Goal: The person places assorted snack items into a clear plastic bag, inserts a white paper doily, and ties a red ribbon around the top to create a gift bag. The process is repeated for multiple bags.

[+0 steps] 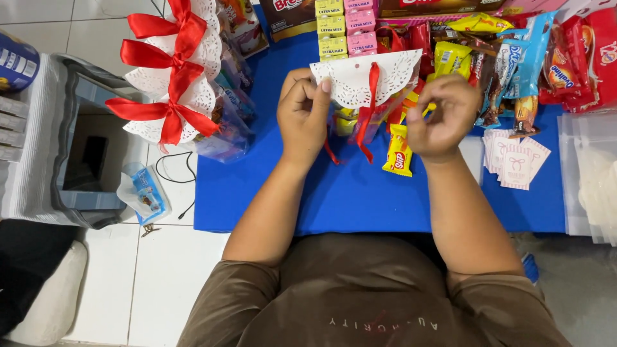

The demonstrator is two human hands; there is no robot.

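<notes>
My left hand (303, 115) pinches the left edge of a white lace paper doily (357, 77) folded over the top of a clear snack bag. A red ribbon (369, 109) runs through the doily and hangs down in front of the bag. My right hand (443, 115) is curled beside the bag's right side, fingers bent at the doily's edge and the ribbon; its exact grip is hidden. A yellow snack packet (398, 151) shows inside the bag's lower part. Both hands hover over a blue mat (360, 193).
Several finished bags with doilies and red bows (173, 77) lie at the left. Small milk cartons (347, 26) and many snack packets (514, 58) crowd the mat's far side. Pink cards (514, 160) lie right, clear bags (594, 173) far right, a grey basket (64, 148) far left.
</notes>
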